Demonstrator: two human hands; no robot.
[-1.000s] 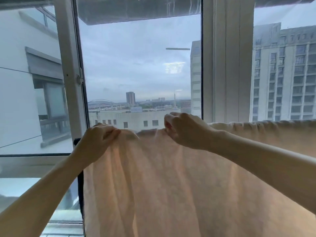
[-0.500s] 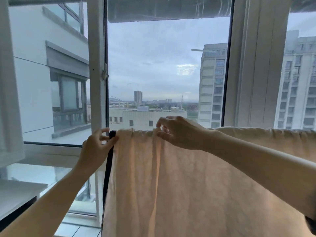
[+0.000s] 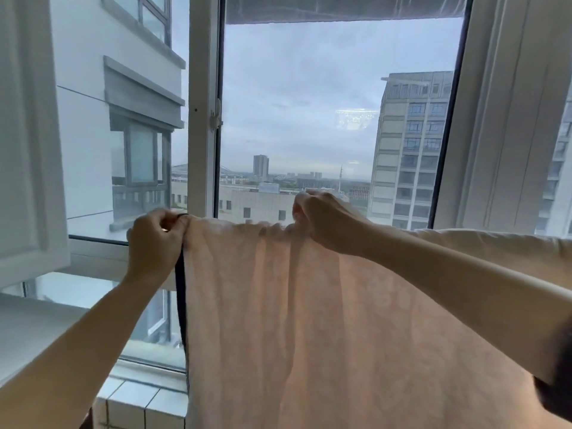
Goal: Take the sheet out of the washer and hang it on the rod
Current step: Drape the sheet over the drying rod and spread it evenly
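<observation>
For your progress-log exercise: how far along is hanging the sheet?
Done: the peach sheet already drapes over the rod, which is hidden beneath it. In hand: the left hand pinches its dark-trimmed corner, the right hand grips the top edge. Left: smoothing the bunched top edge, then letting go.

Pale peach sheet (image 3: 309, 320) hangs draped, top edge bunched.

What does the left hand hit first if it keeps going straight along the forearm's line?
Likely the sheet top edge it already pinches, draped over the rod, whose dark end shows at the knuckles. The left hand points up and forward; beyond lies the window frame, though depth is unclear.
</observation>
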